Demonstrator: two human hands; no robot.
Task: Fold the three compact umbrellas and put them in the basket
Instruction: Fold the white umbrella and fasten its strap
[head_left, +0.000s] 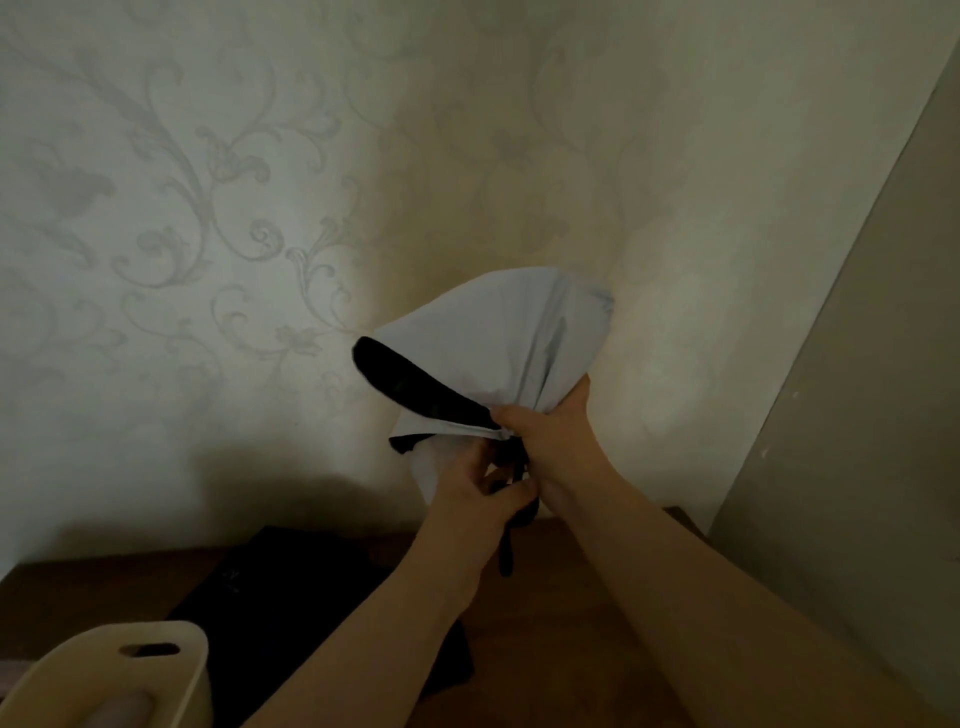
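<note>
A compact umbrella (498, 332) with pale grey cloth and a black lining is held up in front of the wall, its canopy collapsed and bunched. My right hand (550, 431) grips the gathered cloth near the shaft. Just below it, my left hand (478, 493) pinches the black strap and folds at the handle end; a black strap hangs down under it. The cream basket (171, 670) with a slot handle stands at the lower left, and something pale lies inside it. A black umbrella (291, 597) lies flat on the table.
A dark wooden table (571, 649) runs along a patterned wall. A plain panel (857, 415) rises at the right, close to my right arm.
</note>
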